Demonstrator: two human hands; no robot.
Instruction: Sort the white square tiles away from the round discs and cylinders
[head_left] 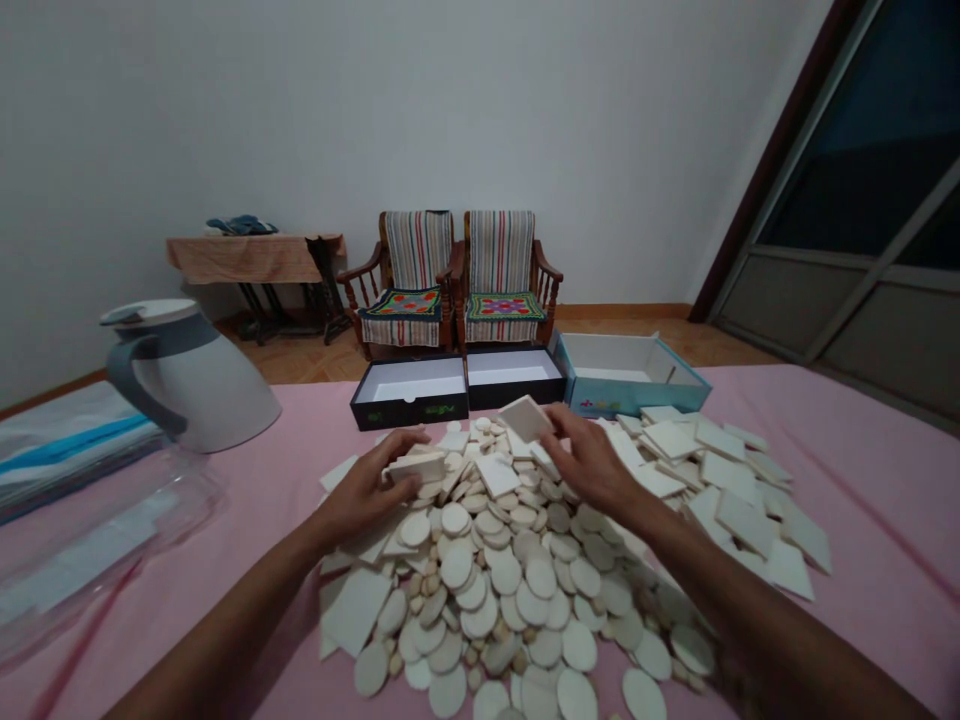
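Note:
A heap of thin, pale wooden discs (505, 572) spreads over the pink cloth in front of me, with small beads and square tiles mixed in. My left hand (379, 478) grips pale square wooden tiles (418, 466) at the heap's left edge; they look stacked, though I cannot tell how many. Between the fingers and thumb of my right hand (589, 455) is a single square wooden tile (524, 418), tilted and raised over the far part of the heap. More square tiles (726, 478) lie piled to the right, beyond my right forearm.
Behind the heap stand two black open boxes (409, 412) (517, 392) and a light blue open box (637, 395). A white and grey jug (214, 385) is at left, near a clear plastic container (90, 560). Two wooden chairs (499, 250) stand past the table (285, 480).

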